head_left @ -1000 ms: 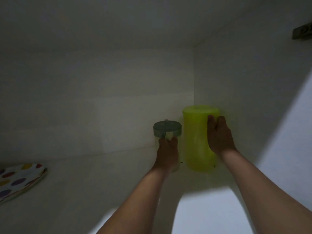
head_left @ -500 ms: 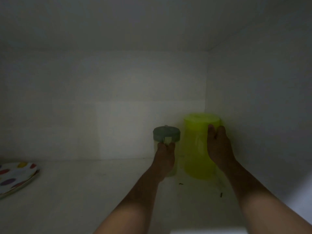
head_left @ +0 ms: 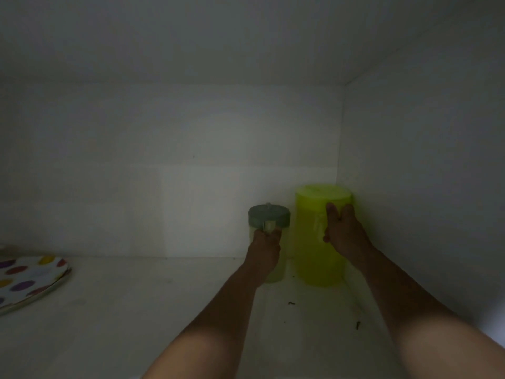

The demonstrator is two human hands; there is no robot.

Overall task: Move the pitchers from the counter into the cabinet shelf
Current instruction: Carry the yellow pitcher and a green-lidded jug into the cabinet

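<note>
Back right shelf [head_left: 136, 310] corner: tall yellow-green plastic pitcher [head_left: 314, 242], upright.
Right hand [head_left: 343, 233]: fingers gripped its side.
Left hand [head_left: 266, 250]: fingers gripped small grey-lidded clear pitcher [head_left: 269, 216].

dim white cabinet interior [head_left: 191, 187]; spotted plates [head_left: 27, 280] at left on shelf.

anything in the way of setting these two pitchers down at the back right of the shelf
Nothing visible. The yellow pitcher, in the right hand, and the grey-lidded pitcher, in the left hand, already sit in that corner. The dotted plate lies far left.
</note>
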